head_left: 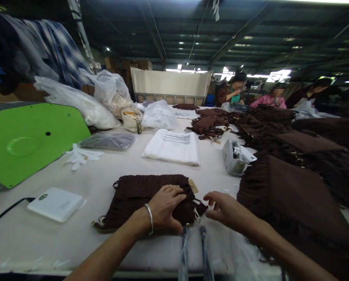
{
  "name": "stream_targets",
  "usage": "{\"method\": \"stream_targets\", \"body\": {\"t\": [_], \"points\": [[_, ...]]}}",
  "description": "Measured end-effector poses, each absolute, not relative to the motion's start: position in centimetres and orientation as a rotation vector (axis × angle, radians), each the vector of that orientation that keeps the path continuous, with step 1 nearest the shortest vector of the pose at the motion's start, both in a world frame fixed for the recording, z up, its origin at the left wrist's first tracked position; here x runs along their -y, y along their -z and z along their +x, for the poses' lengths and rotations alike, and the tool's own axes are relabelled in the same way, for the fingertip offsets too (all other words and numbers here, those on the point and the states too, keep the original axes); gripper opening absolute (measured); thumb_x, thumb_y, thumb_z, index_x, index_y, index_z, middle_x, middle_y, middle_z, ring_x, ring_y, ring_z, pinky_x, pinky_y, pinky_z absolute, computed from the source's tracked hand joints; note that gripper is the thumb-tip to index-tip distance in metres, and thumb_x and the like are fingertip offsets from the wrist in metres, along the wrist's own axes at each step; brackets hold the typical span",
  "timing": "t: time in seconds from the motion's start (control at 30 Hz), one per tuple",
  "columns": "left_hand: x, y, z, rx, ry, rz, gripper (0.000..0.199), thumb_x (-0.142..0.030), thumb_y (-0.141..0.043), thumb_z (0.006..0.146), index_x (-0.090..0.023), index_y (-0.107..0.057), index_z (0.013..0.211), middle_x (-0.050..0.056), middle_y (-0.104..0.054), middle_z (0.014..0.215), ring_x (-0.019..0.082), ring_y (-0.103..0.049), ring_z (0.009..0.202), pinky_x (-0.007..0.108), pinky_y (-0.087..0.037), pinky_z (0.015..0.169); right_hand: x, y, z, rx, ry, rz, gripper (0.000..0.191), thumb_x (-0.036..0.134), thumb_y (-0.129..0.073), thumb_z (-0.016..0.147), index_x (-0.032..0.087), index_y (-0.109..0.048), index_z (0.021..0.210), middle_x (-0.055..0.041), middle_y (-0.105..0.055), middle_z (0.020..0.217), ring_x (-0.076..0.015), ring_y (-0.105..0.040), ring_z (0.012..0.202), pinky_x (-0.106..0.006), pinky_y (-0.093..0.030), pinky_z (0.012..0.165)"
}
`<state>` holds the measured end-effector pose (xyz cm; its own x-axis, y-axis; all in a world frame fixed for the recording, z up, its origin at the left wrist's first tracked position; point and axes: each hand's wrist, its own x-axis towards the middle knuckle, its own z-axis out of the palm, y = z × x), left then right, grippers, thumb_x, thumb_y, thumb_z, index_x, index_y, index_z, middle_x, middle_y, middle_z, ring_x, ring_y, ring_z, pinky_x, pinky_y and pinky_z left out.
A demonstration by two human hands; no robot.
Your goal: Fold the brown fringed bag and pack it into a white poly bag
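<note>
A dark brown gathered fabric bag [133, 199] lies flat on the pale table [110, 255]. My left hand [167, 207], with a silver bangle at the wrist, rests spread on the bag's right part. My right hand [219, 207] is just off the bag's right edge, near its metal clasp, with fingers apart and curved and nothing seen in them. Two plastic-wrapped straps [203, 249] run from the clasps toward the table's front edge. A tan tag [193, 185] sticks out behind the bag's right end.
Brown bags [297, 195] are piled on the right. A tape dispenser [234, 158] and folded white plastic bags [172, 146] lie beyond the bag. A white scale [57, 203] and green machine [33, 142] stand left. People sit at the far right.
</note>
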<state>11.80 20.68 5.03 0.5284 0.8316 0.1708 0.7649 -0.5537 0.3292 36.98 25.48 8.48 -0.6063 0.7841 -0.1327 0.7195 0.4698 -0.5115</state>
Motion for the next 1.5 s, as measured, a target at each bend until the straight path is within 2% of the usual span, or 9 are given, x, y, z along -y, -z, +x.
{"method": "stream_targets", "body": {"t": [0.3,0.57,0.63,0.77,0.9,1.03,1.17,1.37,1.5], "points": [[-20.0,-5.4,11.9,-1.387,-0.447,2.539,0.086,-0.046,-0.079,0.057,-0.021,-0.046,0.133,0.011,-0.049,0.14,0.031,-0.04,0.131,0.045,-0.023,0.113,-27.9,-6.9,36.9,2.505,-0.698,-1.383,0.005,0.02,-0.052,0.076,0.022,-0.057,0.075,-0.0012,-0.063,0.072,-0.0159,-0.058,0.068,-0.028,-0.041,0.064],[-20.2,-5.7,11.6,-1.332,-0.511,2.484,0.089,-0.05,-0.082,0.056,-0.019,-0.048,0.132,0.012,-0.051,0.138,0.032,-0.041,0.13,0.048,-0.025,0.113,-28.9,-11.4,35.8,2.038,-1.257,-1.238,0.01,0.03,-0.059,0.072,0.021,-0.055,0.074,0.0019,-0.064,0.065,-0.0151,-0.06,0.063,-0.028,-0.049,0.059],[-20.3,-6.0,11.6,-1.342,-0.565,2.416,0.078,-0.05,-0.079,0.063,-0.02,-0.051,0.129,0.011,-0.054,0.134,0.031,-0.044,0.128,0.047,-0.03,0.111,-28.5,-12.2,34.1,2.029,-1.335,-1.14,0.01,0.028,-0.061,0.07,0.02,-0.056,0.072,0.003,-0.062,0.064,-0.0135,-0.057,0.061,-0.027,-0.048,0.058],[-20.2,-6.7,11.3,-1.475,-0.788,2.219,0.026,-0.02,-0.062,0.082,-0.021,-0.061,0.108,0.005,-0.064,0.115,0.022,-0.056,0.112,0.036,-0.043,0.099,-26.8,-12.4,30.0,2.177,-1.277,-1.01,0.008,0.017,-0.056,0.068,0.02,-0.06,0.073,0.0053,-0.059,0.06,-0.0106,-0.052,0.057,-0.023,-0.04,0.054],[-19.4,-7.4,10.0,-1.538,-0.994,2.069,0.023,-0.013,-0.052,0.085,-0.021,-0.061,0.104,0.003,-0.065,0.105,0.018,-0.058,0.102,0.032,-0.046,0.093,-25.0,-11.9,27.0,2.319,-1.248,-0.936,0.022,0.012,-0.056,0.066,0.022,-0.069,0.08,0.0038,-0.066,0.07,-0.011,-0.056,0.063,-0.023,-0.04,0.057],[-18.6,-7.7,8.3,-1.642,-1.036,2.027,0.035,-0.007,-0.05,0.08,-0.021,-0.059,0.111,0.004,-0.064,0.111,0.018,-0.057,0.107,0.034,-0.043,0.099,-25.4,-13.1,28.5,2.232,-1.334,-0.956,0.015,0.023,-0.057,0.074,0.02,-0.069,0.082,0.0022,-0.065,0.07,-0.0123,-0.057,0.065,-0.024,-0.043,0.059],[-19.5,-8.2,8.3,-1.627,-1.04,2.102,0.037,-0.006,-0.046,0.082,-0.022,-0.058,0.113,0.004,-0.063,0.115,0.017,-0.055,0.111,0.033,-0.041,0.103,-26.3,-13.6,32.5,2.3,-1.232,-1.103,0.013,0.029,-0.059,0.076,0.019,-0.067,0.08,0.001,-0.066,0.071,-0.0141,-0.059,0.066,-0.025,-0.045,0.061],[-24.7,-9.9,12.4,-1.521,-0.629,2.345,0.03,-0.014,-0.046,0.087,-0.018,-0.061,0.112,0.005,-0.065,0.114,0.017,-0.057,0.109,0.03,-0.041,0.1,-22.9,-9.7,31.4,2.699,-0.523,-0.846,0.038,0.014,-0.064,0.073,0.026,-0.064,0.109,-0.0048,-0.064,0.111,-0.025,-0.054,0.102,-0.041,-0.043,0.088],[-28.0,-9.8,15.1,-1.362,-0.293,2.455,0.025,-0.028,-0.057,0.086,-0.024,-0.067,0.108,0.001,-0.07,0.109,0.017,-0.063,0.099,0.027,-0.046,0.089,-21.3,-7.6,29.7,2.713,-0.214,-0.806,0.007,0.019,-0.061,0.083,0.023,-0.067,0.084,-0.006,-0.065,0.093,-0.0266,-0.054,0.097,-0.042,-0.043,0.083]]}}
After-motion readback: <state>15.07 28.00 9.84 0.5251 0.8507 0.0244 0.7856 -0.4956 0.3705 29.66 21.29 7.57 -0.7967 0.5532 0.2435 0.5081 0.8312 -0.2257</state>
